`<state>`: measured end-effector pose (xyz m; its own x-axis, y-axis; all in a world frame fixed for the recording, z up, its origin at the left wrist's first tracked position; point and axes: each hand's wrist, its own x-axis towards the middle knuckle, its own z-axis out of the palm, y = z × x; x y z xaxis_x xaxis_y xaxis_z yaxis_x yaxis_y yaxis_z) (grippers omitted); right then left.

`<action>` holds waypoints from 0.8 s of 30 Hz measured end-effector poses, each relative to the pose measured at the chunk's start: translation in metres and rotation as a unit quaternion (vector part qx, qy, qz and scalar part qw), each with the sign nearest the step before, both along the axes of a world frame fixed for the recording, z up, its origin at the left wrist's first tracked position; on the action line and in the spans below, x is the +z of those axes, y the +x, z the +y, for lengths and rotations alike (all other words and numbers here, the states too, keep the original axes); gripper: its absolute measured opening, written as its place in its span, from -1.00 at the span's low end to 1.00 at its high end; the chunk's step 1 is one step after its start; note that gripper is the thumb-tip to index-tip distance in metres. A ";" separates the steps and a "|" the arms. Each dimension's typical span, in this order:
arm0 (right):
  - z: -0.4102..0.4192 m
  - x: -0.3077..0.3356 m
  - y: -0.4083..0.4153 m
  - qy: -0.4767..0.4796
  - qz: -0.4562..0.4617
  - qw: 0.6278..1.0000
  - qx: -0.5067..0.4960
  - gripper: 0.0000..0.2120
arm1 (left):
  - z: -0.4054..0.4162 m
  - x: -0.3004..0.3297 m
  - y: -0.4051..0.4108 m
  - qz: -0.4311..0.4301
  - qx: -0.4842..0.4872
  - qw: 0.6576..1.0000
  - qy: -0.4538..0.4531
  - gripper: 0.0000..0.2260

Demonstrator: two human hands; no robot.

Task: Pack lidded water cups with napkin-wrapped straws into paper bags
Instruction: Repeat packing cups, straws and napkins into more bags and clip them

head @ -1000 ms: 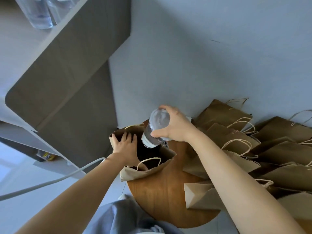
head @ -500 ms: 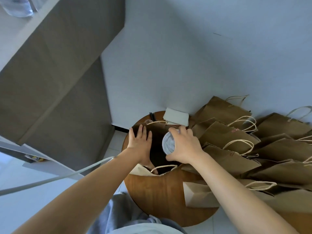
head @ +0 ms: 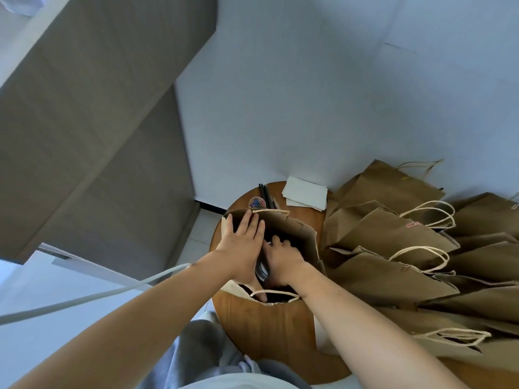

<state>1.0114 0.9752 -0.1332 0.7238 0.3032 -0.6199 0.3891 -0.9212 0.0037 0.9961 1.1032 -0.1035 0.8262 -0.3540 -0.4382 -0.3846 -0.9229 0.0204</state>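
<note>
left hand (head: 243,249) spread flat across the mouth of the open paper bag (head: 304,234), fingers (head: 247,220) straight and reaching to the far rim; likely pressing that side back to hold the mouth wide. thumb tip visible at the near rim, beside the cord handle.

right hand (head: 283,258) sunk into the bag past the knuckles, fingers curled downward into the dark interior. cannot tell whether closed round anything; whatever lies beneath is hidden by both hands. a sliver of pale ribbed surface between the two wrists, possibly the lidded cup, not certain. judged: cup being seated at the bag bottom, hand kept low so it lands upright and does not tip.

bag standing on the round wooden counter (head: 269,332), directly under both hands. beyond the left fingertips: dark straws (head: 265,195), a small round patterned item (head: 257,203), and a white napkin stack (head: 305,193) further right. right of the right hand, a heap of flattened bags (head: 393,242) with cord handles, overlapping, presumably waiting for filling.
</note>
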 end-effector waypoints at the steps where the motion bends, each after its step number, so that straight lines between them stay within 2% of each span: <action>1: 0.002 -0.006 0.001 0.002 0.012 1.000 -0.007 -0.19 | 0.000 -0.001 -0.001 -0.002 -0.005 1.000 0.006 0.12; 7: 0.011 -0.044 0.001 0.025 0.042 0.998 -0.039 -0.25 | 0.005 0.004 0.000 0.027 -0.009 0.999 0.026 0.18; 12: 0.005 -0.061 0.005 0.054 0.048 0.995 -0.068 -0.20 | 0.013 0.006 0.003 0.039 0.002 0.998 0.042 0.21; 18: 0.003 -0.055 0.009 0.035 0.055 0.997 -0.038 -0.14 | 0.010 0.013 0.005 0.038 0.002 0.998 0.053 0.19; 21: 0.007 -0.033 0.008 0.075 0.013 0.997 -0.033 -0.26 | 0.011 0.017 0.006 0.028 0.020 0.998 0.044 0.19; 24: 0.009 0.003 0.005 0.154 -0.066 0.985 -0.040 -0.54 | 0.014 0.022 0.005 0.019 0.044 0.998 0.030 0.17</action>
<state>1.0160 0.9845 -0.1303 0.8210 0.4010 -0.4064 0.3307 -0.9143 -0.2339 1.0016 1.1170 -0.0817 0.8359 -0.2524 -0.4874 -0.3015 -0.9532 -0.0235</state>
